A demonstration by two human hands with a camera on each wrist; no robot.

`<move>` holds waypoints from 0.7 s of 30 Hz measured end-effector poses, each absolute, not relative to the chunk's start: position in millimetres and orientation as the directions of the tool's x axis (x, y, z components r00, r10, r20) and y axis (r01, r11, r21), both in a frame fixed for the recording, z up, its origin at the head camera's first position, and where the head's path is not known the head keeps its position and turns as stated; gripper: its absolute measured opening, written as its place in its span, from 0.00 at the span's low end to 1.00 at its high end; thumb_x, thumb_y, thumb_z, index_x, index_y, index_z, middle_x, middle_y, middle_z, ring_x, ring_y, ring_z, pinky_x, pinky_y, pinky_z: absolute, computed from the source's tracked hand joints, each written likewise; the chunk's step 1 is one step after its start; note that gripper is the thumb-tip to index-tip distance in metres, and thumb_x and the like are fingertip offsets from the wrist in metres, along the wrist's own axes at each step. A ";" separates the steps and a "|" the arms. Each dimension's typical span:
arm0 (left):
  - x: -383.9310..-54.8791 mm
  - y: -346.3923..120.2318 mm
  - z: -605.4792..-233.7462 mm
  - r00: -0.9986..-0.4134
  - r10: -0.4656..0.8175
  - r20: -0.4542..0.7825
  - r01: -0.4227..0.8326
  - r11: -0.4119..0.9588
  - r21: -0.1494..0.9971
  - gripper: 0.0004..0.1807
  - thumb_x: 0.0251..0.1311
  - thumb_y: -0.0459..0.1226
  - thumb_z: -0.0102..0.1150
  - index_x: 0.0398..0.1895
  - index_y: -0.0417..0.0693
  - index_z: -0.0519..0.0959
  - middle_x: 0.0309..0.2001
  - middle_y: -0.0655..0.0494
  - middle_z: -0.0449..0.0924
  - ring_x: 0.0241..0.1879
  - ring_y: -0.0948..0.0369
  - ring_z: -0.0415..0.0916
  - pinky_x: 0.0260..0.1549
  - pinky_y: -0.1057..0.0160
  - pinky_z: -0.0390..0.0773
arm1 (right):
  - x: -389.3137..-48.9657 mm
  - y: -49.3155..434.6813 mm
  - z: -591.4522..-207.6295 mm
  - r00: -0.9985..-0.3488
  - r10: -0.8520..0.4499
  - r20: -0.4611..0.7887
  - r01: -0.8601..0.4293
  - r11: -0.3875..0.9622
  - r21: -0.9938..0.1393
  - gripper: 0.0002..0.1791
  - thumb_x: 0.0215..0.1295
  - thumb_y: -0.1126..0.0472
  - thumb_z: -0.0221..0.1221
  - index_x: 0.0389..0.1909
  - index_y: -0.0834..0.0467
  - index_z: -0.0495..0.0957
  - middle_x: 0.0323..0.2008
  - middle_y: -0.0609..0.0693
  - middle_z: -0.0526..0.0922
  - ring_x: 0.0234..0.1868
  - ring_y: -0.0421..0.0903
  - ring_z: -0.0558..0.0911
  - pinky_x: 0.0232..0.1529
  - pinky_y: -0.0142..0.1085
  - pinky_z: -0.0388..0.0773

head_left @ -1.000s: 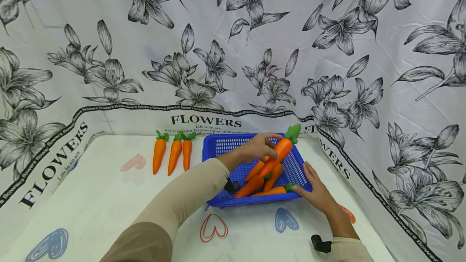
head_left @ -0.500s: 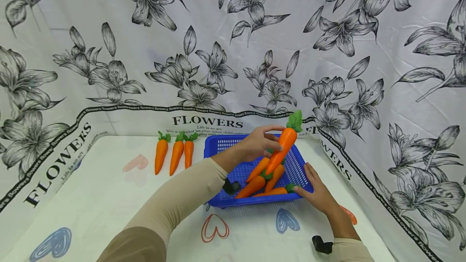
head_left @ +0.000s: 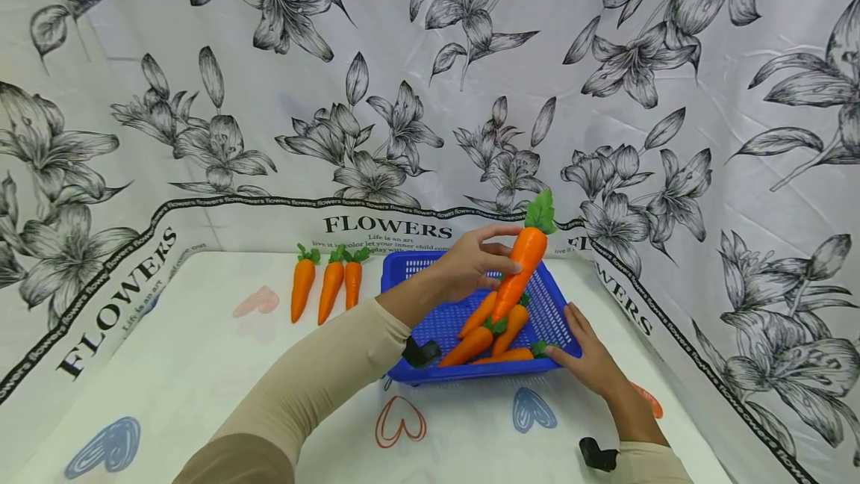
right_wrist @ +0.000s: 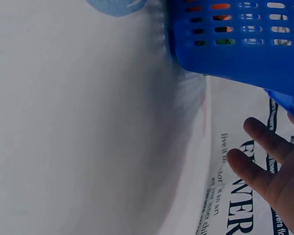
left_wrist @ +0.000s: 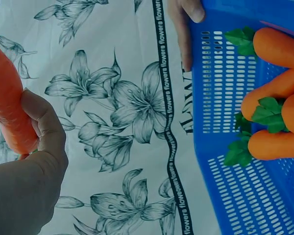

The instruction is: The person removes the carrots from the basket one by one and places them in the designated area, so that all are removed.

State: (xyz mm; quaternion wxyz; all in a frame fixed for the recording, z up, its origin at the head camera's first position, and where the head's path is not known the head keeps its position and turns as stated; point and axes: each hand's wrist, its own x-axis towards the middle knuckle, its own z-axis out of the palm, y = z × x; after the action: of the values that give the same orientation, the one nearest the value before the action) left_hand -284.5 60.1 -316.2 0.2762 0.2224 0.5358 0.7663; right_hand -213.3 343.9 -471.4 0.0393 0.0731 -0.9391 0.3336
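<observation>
My left hand point(head_left: 463, 267) grips an orange carrot point(head_left: 527, 252) with green leaves, thick leafy end up, above the blue basket point(head_left: 396, 282). In the left wrist view, fingers curl round that carrot point(left_wrist: 10, 112). Several more carrots point(head_left: 468, 346) lie inside the basket, below the held one. My right hand point(head_left: 594, 361) is at the basket's front right corner, thumb over the rim and fingers along the outer side wall. Seen from the right wrist, two of its fingers point(right_wrist: 252, 171) are stretched out beside the basket wall.
Three carrots point(head_left: 331, 286) lie side by side left of the basket, leaves toward the back. The white table point(head_left: 222, 364) carries printed hearts. A flower-print cloth point(head_left: 376, 118) rises behind and at both sides. Black wrist devices point(head_left: 596, 454) are on both arms.
The left hand has lifted the carrot higher over the basket and tilted it more upright. The right hand keeps its place at the basket corner. The head view has shifted slightly.
</observation>
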 end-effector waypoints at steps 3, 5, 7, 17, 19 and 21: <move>-280.0 56.1 -313.2 -0.748 0.660 0.063 -0.192 -0.307 0.932 0.32 0.56 0.24 0.63 0.64 0.56 0.73 0.49 0.40 0.76 0.45 0.48 0.78 0.40 0.50 0.81 | -213.1 344.0 -470.9 -0.985 -0.113 0.131 -0.171 0.763 -0.624 0.50 0.63 0.44 0.59 0.76 0.61 0.43 0.75 0.59 0.39 0.70 0.69 0.46 0.60 0.69 0.47; -277.5 53.1 -311.7 -0.752 0.655 0.069 -0.198 -0.324 0.925 0.32 0.56 0.23 0.63 0.64 0.55 0.73 0.49 0.41 0.76 0.44 0.48 0.78 0.40 0.50 0.81 | -213.2 344.1 -471.1 -0.984 -0.114 0.136 -0.175 0.757 -0.629 0.50 0.63 0.45 0.59 0.76 0.61 0.43 0.75 0.60 0.39 0.70 0.70 0.46 0.60 0.69 0.47; -275.2 49.6 -310.6 -0.754 0.653 0.073 -0.206 -0.340 0.918 0.33 0.56 0.23 0.62 0.65 0.54 0.72 0.49 0.41 0.76 0.44 0.48 0.78 0.40 0.50 0.81 | -213.2 344.8 -472.7 -0.982 -0.119 0.144 -0.184 0.756 -0.628 0.50 0.63 0.45 0.59 0.76 0.61 0.43 0.75 0.60 0.40 0.70 0.70 0.47 0.60 0.69 0.48; -266.0 26.8 -301.3 -0.774 0.623 0.111 -0.182 -0.386 0.904 0.34 0.57 0.22 0.60 0.67 0.51 0.68 0.50 0.41 0.73 0.46 0.47 0.76 0.40 0.52 0.81 | -211.6 346.0 -476.1 -0.982 -0.122 0.142 -0.184 0.772 -0.609 0.51 0.63 0.43 0.59 0.76 0.62 0.43 0.75 0.61 0.40 0.69 0.71 0.48 0.60 0.70 0.49; -264.9 21.8 -298.7 -0.780 0.613 0.124 -0.176 -0.405 0.897 0.33 0.57 0.22 0.59 0.67 0.50 0.68 0.50 0.41 0.73 0.47 0.47 0.75 0.41 0.52 0.80 | -211.9 345.2 -474.8 -0.983 -0.119 0.139 -0.179 0.777 -0.603 0.51 0.63 0.43 0.59 0.76 0.62 0.43 0.75 0.61 0.40 0.69 0.71 0.48 0.60 0.69 0.49; -263.4 16.5 -295.8 -0.786 0.603 0.138 -0.166 -0.421 0.892 0.33 0.57 0.22 0.59 0.67 0.50 0.68 0.50 0.41 0.74 0.47 0.48 0.75 0.42 0.53 0.80 | -212.4 344.3 -473.8 -0.984 -0.117 0.136 -0.176 0.780 -0.601 0.51 0.63 0.42 0.59 0.76 0.62 0.43 0.75 0.60 0.40 0.69 0.71 0.48 0.60 0.69 0.49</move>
State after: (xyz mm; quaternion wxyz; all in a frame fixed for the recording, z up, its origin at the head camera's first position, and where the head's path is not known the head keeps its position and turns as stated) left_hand -263.4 16.5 -295.8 0.2367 0.2260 0.4833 0.8120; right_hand -212.4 344.3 -473.8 0.0455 0.0779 -0.9422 0.3227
